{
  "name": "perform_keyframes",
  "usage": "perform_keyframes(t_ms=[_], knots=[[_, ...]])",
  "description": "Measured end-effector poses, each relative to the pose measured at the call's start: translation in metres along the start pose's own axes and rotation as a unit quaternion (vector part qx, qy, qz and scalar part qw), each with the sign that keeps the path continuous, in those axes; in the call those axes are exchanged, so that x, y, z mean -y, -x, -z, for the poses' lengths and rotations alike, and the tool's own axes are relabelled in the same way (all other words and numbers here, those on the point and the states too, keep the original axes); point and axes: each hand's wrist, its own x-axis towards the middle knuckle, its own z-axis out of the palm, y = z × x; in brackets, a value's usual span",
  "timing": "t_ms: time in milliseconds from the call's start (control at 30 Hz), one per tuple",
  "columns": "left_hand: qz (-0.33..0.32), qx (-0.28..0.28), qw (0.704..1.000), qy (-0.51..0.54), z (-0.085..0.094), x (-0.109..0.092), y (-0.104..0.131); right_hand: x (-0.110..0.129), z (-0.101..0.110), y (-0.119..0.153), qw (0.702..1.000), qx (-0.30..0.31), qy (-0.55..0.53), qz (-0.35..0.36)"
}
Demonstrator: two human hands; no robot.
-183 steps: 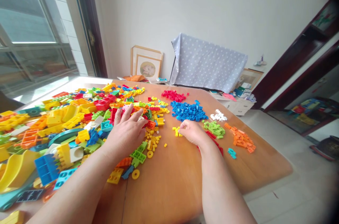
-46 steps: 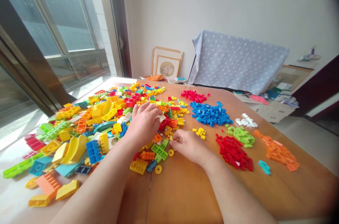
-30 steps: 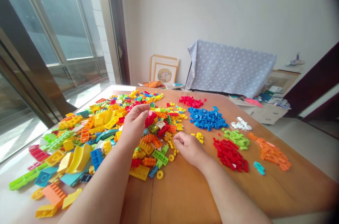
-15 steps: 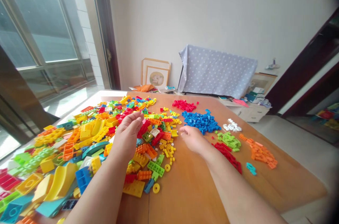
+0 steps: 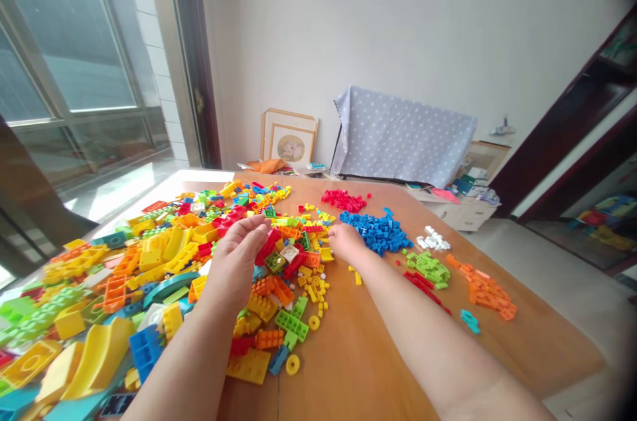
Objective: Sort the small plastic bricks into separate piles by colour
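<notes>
My left hand [image 5: 239,250] hovers over the mixed pile of toy building bricks [image 5: 172,242], thumb drawn against the curled fingers. Whatever it pinches, if anything, is hidden. At the pile's right edge, beside small yellow bricks [image 5: 326,253], is my right hand [image 5: 347,243] with its fingers closed; its fingertips are too small and covered to show a held piece. A few yellow pieces [image 5: 357,277] lie on the wood just below the right hand. Behind that hand sits a heap of small blue bricks [image 5: 379,232].
Colour-sorted heaps lie on the wooden table [image 5: 338,354]: pinkish-red bricks [image 5: 344,200], white bricks [image 5: 432,239], green bricks [image 5: 430,268], dark red bricks [image 5: 423,287], orange bricks [image 5: 488,291] and turquoise bricks [image 5: 470,321]. A dotted cloth [image 5: 405,135] hangs beyond the table.
My right hand has moved slightly left to the edge of the mixed pile. Yellow pieces now show on the table below it. My left hand has barely moved.
</notes>
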Motion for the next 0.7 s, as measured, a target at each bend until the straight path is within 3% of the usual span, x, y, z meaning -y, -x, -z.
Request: perform_keyframes(t_ms=[200,333,567,700], knots=[[0.004,-0.003,1.000,0.003,-0.002,-0.002,0.001,-0.005,-0.008,-0.012,0.999,0.030,0.001,0.011],[0.004,0.003,1.000,-0.006,-0.002,-0.002,0.002,-0.017,0.001,-0.009,0.999,0.034,-0.001,0.004],[-0.008,0.001,0.999,-0.039,-0.002,0.000,0.002,-0.061,0.045,0.035,0.999,0.047,-0.015,-0.016],[-0.013,0.001,0.999,-0.046,-0.003,0.000,0.002,-0.078,0.058,0.064,0.998,0.045,-0.027,-0.043]])
